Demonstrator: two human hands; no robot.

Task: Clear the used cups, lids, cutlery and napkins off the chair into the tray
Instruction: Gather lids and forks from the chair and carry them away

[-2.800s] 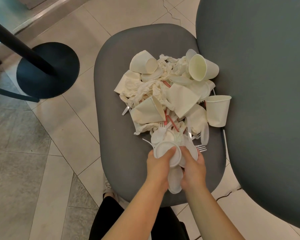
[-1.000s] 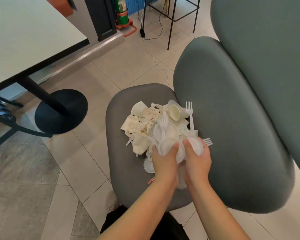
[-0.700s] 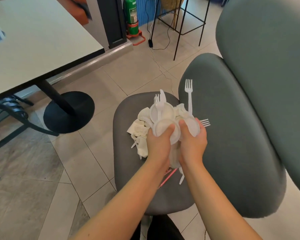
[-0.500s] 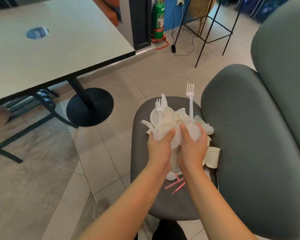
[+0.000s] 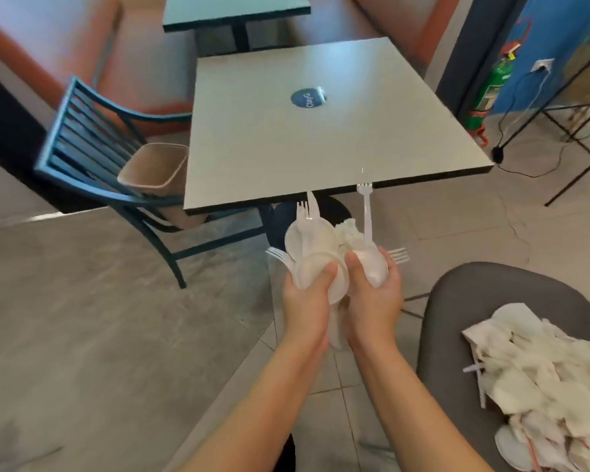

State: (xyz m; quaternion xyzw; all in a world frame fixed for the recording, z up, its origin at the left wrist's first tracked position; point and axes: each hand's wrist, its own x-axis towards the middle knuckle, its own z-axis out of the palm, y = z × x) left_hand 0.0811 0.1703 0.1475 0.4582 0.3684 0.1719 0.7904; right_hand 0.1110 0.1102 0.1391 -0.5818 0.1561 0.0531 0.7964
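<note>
Two hands, pressed side by side, carry one bundle out over the floor: left hand (image 5: 307, 301) curled round a stack of lids (image 5: 315, 264), right hand (image 5: 372, 294) curled round another lid and a crumpled napkin (image 5: 348, 233). Several forks (image 5: 366, 212) and a knife stand up loose out of the bundle, others poke sideways. One grey chair (image 5: 457, 335) at lower right, with a large heap of cups, napkins and lids (image 5: 542, 376) on its seat, not yet cleared. One beige tray (image 5: 155, 170), deep-sided, resting on the seat of a blue slatted chair (image 5: 69, 137) tucked beside the tabletop (image 5: 304, 137), well apart from the hands. Risks, as judged: the upright cutlery is held only by the squeeze of the lids, so a tilt or loosened grip on the way across could drop pieces on the floor; the napkin could slip free likewise.
</note>
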